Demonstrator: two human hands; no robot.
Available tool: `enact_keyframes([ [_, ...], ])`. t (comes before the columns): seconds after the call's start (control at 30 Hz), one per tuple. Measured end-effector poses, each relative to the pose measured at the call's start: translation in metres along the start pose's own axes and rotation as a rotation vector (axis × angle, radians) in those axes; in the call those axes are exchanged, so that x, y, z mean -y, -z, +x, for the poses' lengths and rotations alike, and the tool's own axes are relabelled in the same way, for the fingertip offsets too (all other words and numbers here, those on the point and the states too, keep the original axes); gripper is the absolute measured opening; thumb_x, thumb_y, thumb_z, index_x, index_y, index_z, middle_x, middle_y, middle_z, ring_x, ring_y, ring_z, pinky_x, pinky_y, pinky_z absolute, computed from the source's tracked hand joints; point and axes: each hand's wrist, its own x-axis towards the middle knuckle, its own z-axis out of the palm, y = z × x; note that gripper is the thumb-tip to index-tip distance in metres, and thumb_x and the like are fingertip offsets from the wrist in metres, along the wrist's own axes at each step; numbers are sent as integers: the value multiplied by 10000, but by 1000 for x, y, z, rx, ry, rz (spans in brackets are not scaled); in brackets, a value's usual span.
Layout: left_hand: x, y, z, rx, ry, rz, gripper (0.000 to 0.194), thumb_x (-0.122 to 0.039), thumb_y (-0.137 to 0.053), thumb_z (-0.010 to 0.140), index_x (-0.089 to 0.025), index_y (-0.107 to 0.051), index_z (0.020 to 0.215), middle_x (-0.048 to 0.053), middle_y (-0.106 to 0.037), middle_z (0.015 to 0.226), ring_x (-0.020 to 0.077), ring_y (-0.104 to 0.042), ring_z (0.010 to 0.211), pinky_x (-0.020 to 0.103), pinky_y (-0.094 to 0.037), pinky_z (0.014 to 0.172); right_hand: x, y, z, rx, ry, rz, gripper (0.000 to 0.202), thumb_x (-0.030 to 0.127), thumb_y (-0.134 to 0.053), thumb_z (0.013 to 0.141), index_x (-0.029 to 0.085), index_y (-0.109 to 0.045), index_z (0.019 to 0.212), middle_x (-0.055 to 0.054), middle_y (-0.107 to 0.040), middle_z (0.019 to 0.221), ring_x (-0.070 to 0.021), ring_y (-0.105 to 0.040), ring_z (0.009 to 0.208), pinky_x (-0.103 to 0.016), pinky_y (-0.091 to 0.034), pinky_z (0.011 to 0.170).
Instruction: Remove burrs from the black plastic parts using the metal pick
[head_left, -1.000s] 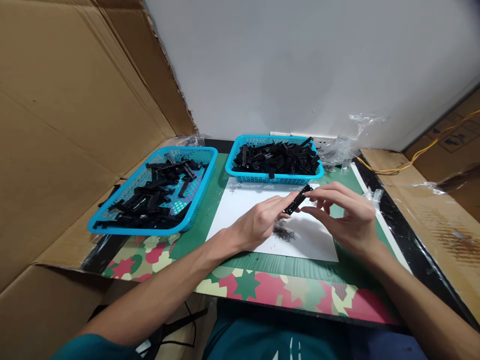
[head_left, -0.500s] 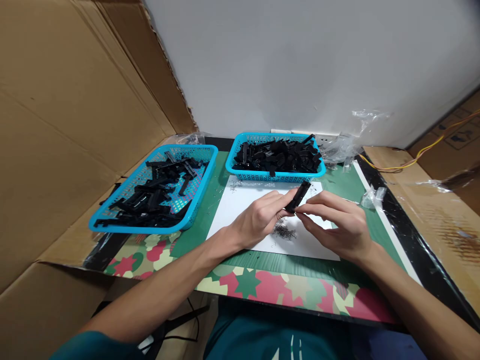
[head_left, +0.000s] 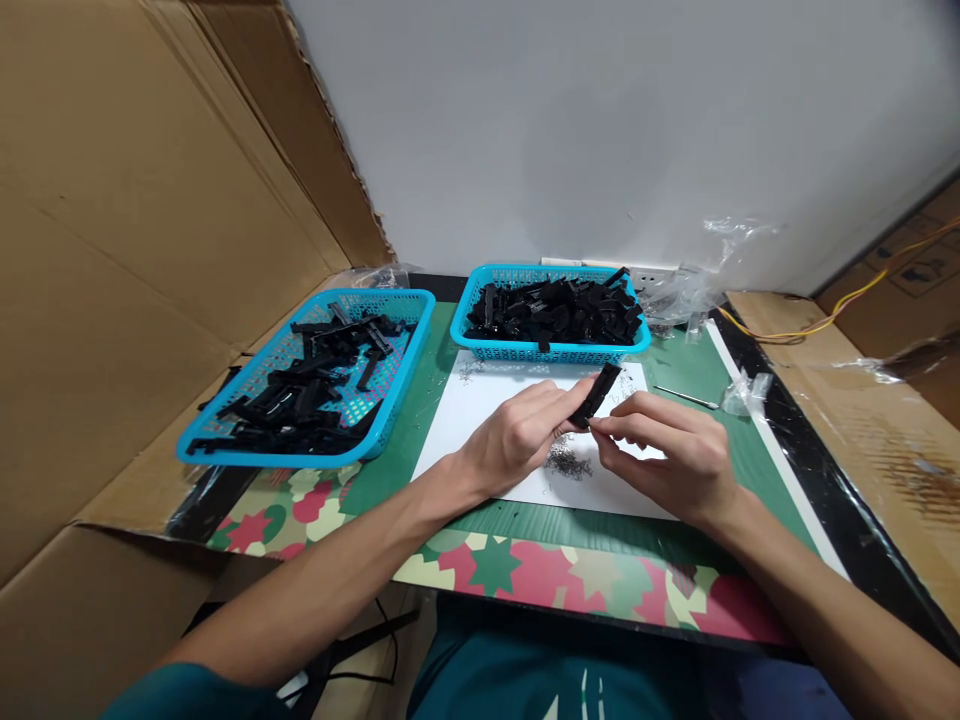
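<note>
My left hand (head_left: 525, 430) grips a black plastic part (head_left: 599, 393), tilted up and to the right above a white sheet (head_left: 465, 420). At the lower end of the part, my right hand (head_left: 671, 445) has its thumb and forefinger pinched together. Whatever sits between those fingertips is too small to make out. Below the hands, a small pile of fine metal pieces (head_left: 568, 460), perhaps springs, lies on the sheet.
Two blue baskets, one at left (head_left: 382, 450) and one at back (head_left: 551, 353), hold many black plastic parts. A thin metal tool (head_left: 686, 397) lies at right near clear plastic wrap (head_left: 748, 393). Cardboard (head_left: 150, 250) stands at left; a yellow cable (head_left: 840, 305) runs at right.
My right hand has shifted slightly down, its fingers still at the part's lower end. The thin metal tool behind it now shows more fully. The left hand has barely moved.
</note>
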Motion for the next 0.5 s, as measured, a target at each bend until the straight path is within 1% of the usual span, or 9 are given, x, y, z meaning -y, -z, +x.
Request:
enact_keyframes([
  [0.07, 0, 0, 0, -1, -17, 15, 600, -115, -467, 1061, -139, -327, 1644, 124, -722, 1066, 238, -688, 928, 392, -609, 800, -1, -1, -1, 5, 11, -17, 151, 80, -665, 946, 204, -694, 863, -22, -695, 728, -116, -581, 575, -249, -460, 545],
  [0.17, 0, -1, -2, 3, -64, 50, 633, -116, -450, 1062, -134, -269, 1669, 104, -708, 1003, 234, -687, 890, 386, -608, 776, -2, -3, -3, 44, 29, -66, 227, 89, -657, 959, 206, -637, 765, -10, -644, 681, -121, -551, 571, -258, -434, 547],
  [0.27, 1, 0, -3, 19, -71, 69, 640, -120, -441, 1063, -130, -256, 1675, 101, -696, 981, 238, -688, 890, 387, -611, 773, -4, -5, -5, 96, 30, -84, 259, 115, -634, 995, 207, -636, 753, -11, -633, 685, -123, -554, 585, -262, -435, 564],
  [0.33, 2, 0, -3, 38, -24, 50, 618, -116, -439, 1064, -135, -288, 1663, 102, -693, 982, 238, -684, 906, 381, -613, 772, -6, -4, -6, 92, 23, -83, 210, 115, -630, 1008, 203, -684, 826, -25, -676, 737, -126, -594, 616, -258, -462, 583],
  [0.4, 2, 0, -2, 50, 40, 9, 591, -115, -444, 1064, -150, -335, 1644, 107, -697, 1013, 238, -679, 942, 379, -619, 786, -7, -1, -5, 65, 27, -82, 148, 106, -637, 1009, 206, -731, 956, -40, -721, 812, -134, -644, 668, -256, -504, 616],
  [0.43, 3, 0, -2, 52, 65, -22, 579, -113, -449, 1064, -159, -357, 1633, 112, -702, 1048, 239, -678, 972, 382, -624, 803, -9, 1, -4, 52, 38, -85, 141, 107, -651, 1003, 211, -744, 1026, -46, -733, 842, -142, -664, 694, -261, -525, 633],
  [0.5, 2, -1, -1, 47, 94, -102, 552, -111, -456, 1060, -173, -404, 1606, 124, -706, 1133, 241, -671, 1041, 386, -637, 834, -12, 8, -2, 25, 59, -102, 200, 126, -698, 981, 221, -752, 1149, -58, -742, 891, -164, -692, 741, -284, -562, 666],
])
